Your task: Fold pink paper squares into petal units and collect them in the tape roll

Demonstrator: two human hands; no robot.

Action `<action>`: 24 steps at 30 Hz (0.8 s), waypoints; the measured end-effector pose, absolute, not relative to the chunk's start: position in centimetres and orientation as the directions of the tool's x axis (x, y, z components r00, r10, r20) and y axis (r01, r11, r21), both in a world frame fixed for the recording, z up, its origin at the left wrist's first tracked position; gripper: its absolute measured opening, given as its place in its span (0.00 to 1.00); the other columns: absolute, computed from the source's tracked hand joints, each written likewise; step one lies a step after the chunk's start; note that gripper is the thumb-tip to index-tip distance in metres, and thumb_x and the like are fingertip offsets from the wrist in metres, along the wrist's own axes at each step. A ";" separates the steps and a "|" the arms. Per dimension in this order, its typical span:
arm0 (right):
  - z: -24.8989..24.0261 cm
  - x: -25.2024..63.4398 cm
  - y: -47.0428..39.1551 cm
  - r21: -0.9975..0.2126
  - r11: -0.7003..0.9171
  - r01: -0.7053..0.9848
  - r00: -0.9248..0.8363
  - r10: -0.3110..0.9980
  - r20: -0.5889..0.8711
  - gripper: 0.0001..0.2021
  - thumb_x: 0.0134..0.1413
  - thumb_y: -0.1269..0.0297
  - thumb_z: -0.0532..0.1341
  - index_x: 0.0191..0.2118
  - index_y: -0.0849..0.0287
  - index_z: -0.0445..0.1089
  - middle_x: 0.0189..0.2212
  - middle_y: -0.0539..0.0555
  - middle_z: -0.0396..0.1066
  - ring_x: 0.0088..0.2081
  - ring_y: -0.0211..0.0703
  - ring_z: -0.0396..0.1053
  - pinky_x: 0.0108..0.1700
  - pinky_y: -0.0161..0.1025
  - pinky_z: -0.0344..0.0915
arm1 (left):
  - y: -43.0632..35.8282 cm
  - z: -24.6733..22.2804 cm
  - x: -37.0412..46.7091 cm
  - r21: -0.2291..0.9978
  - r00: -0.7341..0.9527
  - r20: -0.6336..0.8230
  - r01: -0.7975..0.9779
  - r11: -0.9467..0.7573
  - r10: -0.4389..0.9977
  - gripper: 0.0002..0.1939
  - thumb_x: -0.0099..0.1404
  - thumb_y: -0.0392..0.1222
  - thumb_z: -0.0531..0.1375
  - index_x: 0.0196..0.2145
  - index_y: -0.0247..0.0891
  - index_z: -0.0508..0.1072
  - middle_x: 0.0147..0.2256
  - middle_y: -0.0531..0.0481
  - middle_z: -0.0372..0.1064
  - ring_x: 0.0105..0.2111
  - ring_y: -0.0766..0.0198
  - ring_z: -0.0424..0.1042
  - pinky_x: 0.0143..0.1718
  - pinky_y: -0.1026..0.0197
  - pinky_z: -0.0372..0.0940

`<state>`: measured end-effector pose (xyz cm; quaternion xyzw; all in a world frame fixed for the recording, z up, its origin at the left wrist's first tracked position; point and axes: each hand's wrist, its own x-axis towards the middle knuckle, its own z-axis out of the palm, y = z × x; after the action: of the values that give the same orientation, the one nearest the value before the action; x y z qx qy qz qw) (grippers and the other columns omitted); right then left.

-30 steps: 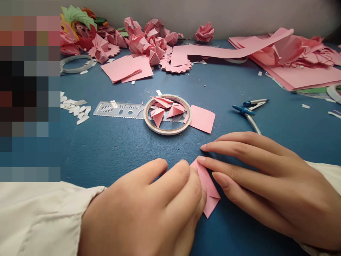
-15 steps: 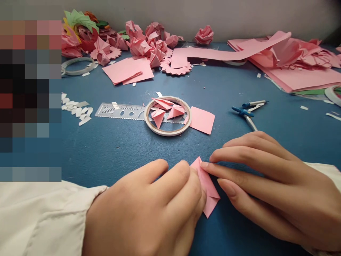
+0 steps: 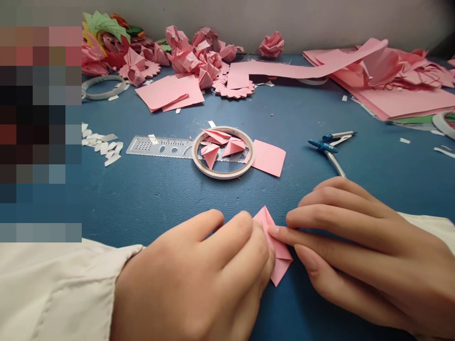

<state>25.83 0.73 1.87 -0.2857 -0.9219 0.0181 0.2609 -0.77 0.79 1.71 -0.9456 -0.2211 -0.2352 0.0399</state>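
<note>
A small folded pink paper (image 3: 280,258) lies on the blue table with creases across it and a point at its top. My left hand (image 3: 199,274) is curled over the paper's left side, its fingertips hidden behind the knuckles. From the right, my right hand (image 3: 359,246) reaches in with fingers apart, one fingertip resting on the paper's upper part. Beyond the hands, a roll of white tape (image 3: 223,176) encircles several small folded pink pieces (image 3: 233,147). The roll lies over a clear stencil ruler (image 3: 159,148) and touches a pink square (image 3: 270,158).
A compass (image 3: 325,146) lies beyond my right hand. White paper scraps (image 3: 104,144) lie at left. Pink paper flowers (image 3: 188,59) stand along the back, with a long strip (image 3: 291,71) and larger pink sheets (image 3: 405,102) to their right. Another tape roll (image 3: 103,88) is at back left.
My right fingertip has slid slightly down along the folded paper, and its other fingers have shifted a little to the right. My left hand has barely moved.
</note>
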 end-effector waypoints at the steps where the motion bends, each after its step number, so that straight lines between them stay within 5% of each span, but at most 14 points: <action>1: 1.9 25.9 0.9 -0.183 0.838 0.514 -0.708 0.535 0.462 0.09 0.80 0.78 0.60 0.51 0.59 0.76 0.43 0.52 0.81 0.42 0.42 0.76 0.48 0.46 0.79 | 0.9 1.8 -0.7 0.025 0.792 0.461 0.439 -0.898 0.400 0.24 0.89 0.31 0.55 0.36 0.43 0.84 0.39 0.55 0.83 0.38 0.58 0.73 0.42 0.49 0.68; 13: 1.9 26.3 0.8 -0.170 0.836 0.522 -0.715 0.537 0.448 0.09 0.81 0.78 0.59 0.54 0.60 0.74 0.43 0.54 0.78 0.41 0.43 0.76 0.47 0.47 0.78 | 0.8 2.0 -0.7 0.037 0.796 0.455 0.431 -0.901 0.399 0.26 0.87 0.31 0.57 0.31 0.44 0.81 0.33 0.55 0.78 0.35 0.57 0.71 0.38 0.48 0.66; 20: 2.6 25.2 0.3 -0.128 0.803 0.581 -0.601 0.530 0.598 0.11 0.77 0.79 0.65 0.43 0.55 0.76 0.36 0.50 0.79 0.34 0.42 0.77 0.41 0.47 0.81 | 1.1 2.2 -0.6 0.024 0.797 0.466 0.423 -0.906 0.384 0.24 0.87 0.31 0.58 0.31 0.45 0.81 0.33 0.56 0.78 0.34 0.57 0.70 0.39 0.48 0.66; 24: 2.6 25.2 0.7 -0.143 0.820 0.555 -0.667 0.541 0.513 0.14 0.80 0.78 0.60 0.41 0.56 0.77 0.35 0.52 0.79 0.32 0.41 0.76 0.40 0.48 0.80 | 1.2 2.0 -0.5 0.029 0.787 0.476 0.432 -0.901 0.392 0.24 0.86 0.30 0.58 0.31 0.45 0.80 0.32 0.56 0.78 0.32 0.57 0.70 0.36 0.49 0.66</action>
<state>25.23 0.71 2.63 -0.2999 -0.9128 -0.0126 0.2768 -0.47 1.19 2.04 -0.9443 -0.2182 -0.2428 0.0406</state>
